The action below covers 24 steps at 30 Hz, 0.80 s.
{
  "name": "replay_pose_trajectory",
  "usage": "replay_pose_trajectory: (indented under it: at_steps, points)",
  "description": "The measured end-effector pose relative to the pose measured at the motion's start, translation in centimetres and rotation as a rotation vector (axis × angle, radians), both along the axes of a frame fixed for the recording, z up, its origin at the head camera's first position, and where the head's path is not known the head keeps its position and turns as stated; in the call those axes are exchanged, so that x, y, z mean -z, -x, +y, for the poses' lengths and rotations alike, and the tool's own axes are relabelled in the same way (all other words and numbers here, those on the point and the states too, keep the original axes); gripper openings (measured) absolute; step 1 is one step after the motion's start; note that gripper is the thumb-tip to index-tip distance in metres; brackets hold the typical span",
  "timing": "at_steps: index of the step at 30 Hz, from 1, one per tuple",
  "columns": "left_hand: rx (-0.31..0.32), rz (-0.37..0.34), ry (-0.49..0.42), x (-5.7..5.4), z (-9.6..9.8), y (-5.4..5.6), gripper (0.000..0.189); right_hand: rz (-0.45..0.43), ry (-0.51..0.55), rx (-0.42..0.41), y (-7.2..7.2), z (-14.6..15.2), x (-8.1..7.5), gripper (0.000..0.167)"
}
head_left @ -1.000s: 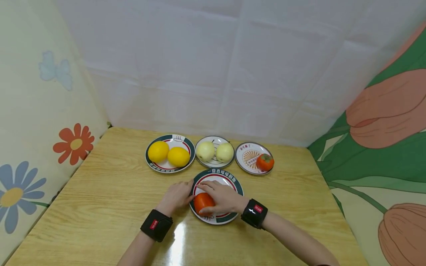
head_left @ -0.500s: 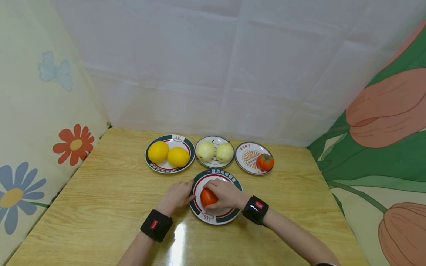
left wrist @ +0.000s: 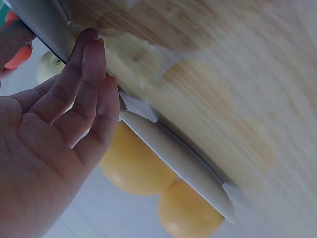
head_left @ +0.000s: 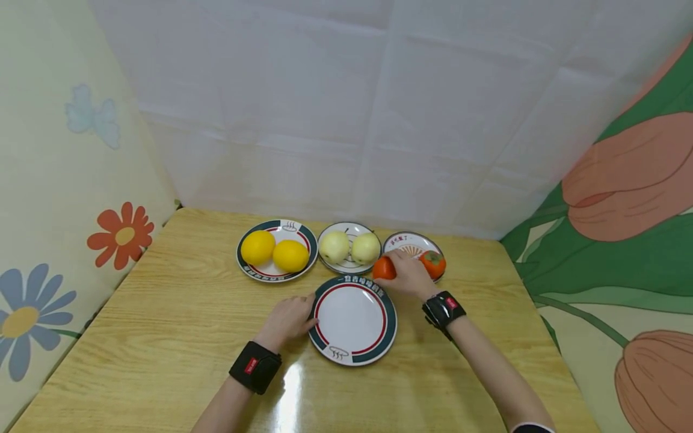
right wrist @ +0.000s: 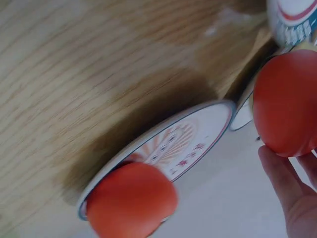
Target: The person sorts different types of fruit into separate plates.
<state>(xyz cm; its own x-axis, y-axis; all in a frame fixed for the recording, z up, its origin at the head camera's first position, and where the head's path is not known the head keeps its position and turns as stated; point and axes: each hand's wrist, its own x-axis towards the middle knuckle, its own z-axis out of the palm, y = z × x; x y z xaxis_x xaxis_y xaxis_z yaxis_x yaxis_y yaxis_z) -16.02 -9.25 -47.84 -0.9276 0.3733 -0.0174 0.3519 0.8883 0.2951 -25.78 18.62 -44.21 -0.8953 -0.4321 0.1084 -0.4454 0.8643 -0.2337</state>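
My right hand (head_left: 410,275) grips an orange-red persimmon (head_left: 384,268) between thumb and fingers. In the head view it is at the left front edge of the small white plate with a sunburst print (head_left: 403,238). A second persimmon (head_left: 433,264), with a green calyx, lies at that plate's right side. My left hand (head_left: 287,322) holds the left rim of the large green-rimmed plate (head_left: 383,349), whose white middle is bare. In the left wrist view, this plate's edge (left wrist: 37,29) lies between thumb and fingers. The held persimmon (right wrist: 287,101) is large in the right wrist view.
At the back left stands a green-rimmed plate (head_left: 310,264) with two yellow, lemon-like fruits (head_left: 291,256). Between it and the sunburst plate is a small plate (head_left: 346,225) with two pale green pears (head_left: 334,246). A white cloth (head_left: 325,108) hangs behind the wooden table (head_left: 178,300).
My right hand has lifted the persimmon off the large plate and carried it back and right, to the sunburst plate. My left hand stays at the large plate's rim.
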Motion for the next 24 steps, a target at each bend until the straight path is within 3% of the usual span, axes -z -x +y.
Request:
replay_pose_trajectory:
  at_steps: [10, 16, 24]
  points:
    - [0.014, 0.026, 0.005, 0.1, 0.2, 0.2, 0.054, 0.149, -0.051, 0.058, 2.9, 2.6, 1.9, 0.063]
    - [0.011, 0.01, 0.0, 0.1, 0.2, 0.1, 0.054, 0.133, -0.093, 0.11, 3.4, 3.2, 2.5, 0.061]
    - [-0.005, 0.023, 0.027, 0.2, 0.1, 0.2, 0.054, 0.105, -0.154, 0.122, 3.4, 3.0, 2.1, 0.065]
